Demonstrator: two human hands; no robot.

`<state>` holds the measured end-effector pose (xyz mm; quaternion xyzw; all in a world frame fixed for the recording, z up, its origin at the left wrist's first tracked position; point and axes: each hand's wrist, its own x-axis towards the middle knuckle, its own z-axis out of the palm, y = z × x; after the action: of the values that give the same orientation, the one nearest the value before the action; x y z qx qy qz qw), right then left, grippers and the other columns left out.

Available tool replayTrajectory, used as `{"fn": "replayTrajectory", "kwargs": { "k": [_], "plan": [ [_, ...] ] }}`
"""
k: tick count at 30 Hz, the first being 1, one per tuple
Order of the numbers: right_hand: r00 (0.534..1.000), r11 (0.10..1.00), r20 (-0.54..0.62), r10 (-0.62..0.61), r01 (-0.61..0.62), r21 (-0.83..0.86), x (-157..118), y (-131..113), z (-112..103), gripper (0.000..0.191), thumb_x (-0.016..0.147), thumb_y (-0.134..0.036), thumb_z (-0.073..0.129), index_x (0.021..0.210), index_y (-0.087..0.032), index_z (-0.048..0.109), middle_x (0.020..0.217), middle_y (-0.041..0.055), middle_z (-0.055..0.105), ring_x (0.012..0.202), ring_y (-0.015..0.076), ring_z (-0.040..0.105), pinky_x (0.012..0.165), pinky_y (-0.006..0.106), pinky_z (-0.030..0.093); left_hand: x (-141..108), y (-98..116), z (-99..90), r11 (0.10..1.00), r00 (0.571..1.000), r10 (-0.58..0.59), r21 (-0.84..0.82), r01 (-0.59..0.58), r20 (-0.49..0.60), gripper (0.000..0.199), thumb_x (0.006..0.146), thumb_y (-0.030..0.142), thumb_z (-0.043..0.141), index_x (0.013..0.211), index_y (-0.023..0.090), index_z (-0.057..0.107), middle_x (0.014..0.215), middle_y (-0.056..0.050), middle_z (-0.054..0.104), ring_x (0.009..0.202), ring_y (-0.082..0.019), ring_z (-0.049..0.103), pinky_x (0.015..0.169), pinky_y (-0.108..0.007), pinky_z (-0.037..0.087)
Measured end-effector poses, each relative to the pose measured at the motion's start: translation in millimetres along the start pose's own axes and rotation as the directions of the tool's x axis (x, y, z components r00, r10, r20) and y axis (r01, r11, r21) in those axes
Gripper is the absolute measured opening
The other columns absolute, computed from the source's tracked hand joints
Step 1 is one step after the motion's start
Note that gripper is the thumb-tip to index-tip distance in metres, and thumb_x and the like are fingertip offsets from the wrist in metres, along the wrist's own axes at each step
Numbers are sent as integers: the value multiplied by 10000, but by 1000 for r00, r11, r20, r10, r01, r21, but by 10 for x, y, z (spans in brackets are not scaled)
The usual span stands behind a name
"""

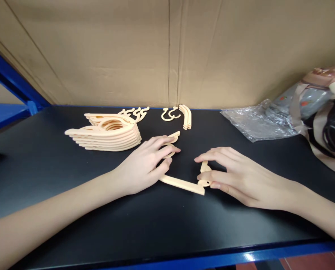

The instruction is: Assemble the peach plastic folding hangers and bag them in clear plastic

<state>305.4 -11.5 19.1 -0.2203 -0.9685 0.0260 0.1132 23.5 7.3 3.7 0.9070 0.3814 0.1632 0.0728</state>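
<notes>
Near the middle of the black table, my left hand [149, 163] lies over cream plastic hanger parts, its fingers spread. One cream arm piece [183, 184] runs out from under that hand toward the right. Part of another curved cream piece [174, 138] shows beyond its fingertips. To the right, my right hand [237, 176] has its fingers bent around a small cream piece [205, 167], which has a round end with a hole beside the tip of the arm piece. What lies beneath my left palm is hidden.
A stack of cream hanger pieces [108, 140] sits at the left, with several hooks [141, 112] behind it. Two loose hooks [170, 115] and curved bars [186, 117] lie at the back. A plastic bag [254, 122], bottle [305, 97] and strap [325, 150] occupy the right.
</notes>
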Motion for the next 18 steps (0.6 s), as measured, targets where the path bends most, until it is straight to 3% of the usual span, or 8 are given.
{"fn": "replayTrajectory", "kwargs": {
  "k": [7,11,15,18],
  "plan": [
    [999,992,53,-11,4,123,48,-104,5,319,966,-126,479,1156,-296,670,1319,83,568,1142,200,530,918,359,459,8,-59,21,999,999,39,8,-39,-19,442,950,172,312,1280,167,607,1452,-102,504,1310,-263,434,1093,-470,403],
    [999,980,27,-38,32,195,55,-140,0,261,968,-121,471,1067,-240,682,1225,81,614,1051,169,567,891,313,458,17,-73,8,999,998,27,-37,-29,-58,461,935,145,310,1305,143,585,1374,-88,578,1269,-241,480,1085,-433,425],
    [1000,961,-13,17,-13,275,26,-85,21,132,967,-259,543,925,-182,642,1092,82,646,877,136,605,779,264,476,24,-70,-2,996,995,-51,-80,44,-90,451,926,106,343,1300,155,591,1200,-84,654,1149,-211,574,981,-374,508],
    [996,966,-27,84,-75,248,6,-26,41,255,920,-427,618,859,-180,602,988,69,657,798,140,607,656,252,458,24,-95,22,996,992,-36,-90,26,-118,381,970,120,378,1255,192,620,1135,-72,669,1087,-196,607,927,-347,535]
  ]
}}
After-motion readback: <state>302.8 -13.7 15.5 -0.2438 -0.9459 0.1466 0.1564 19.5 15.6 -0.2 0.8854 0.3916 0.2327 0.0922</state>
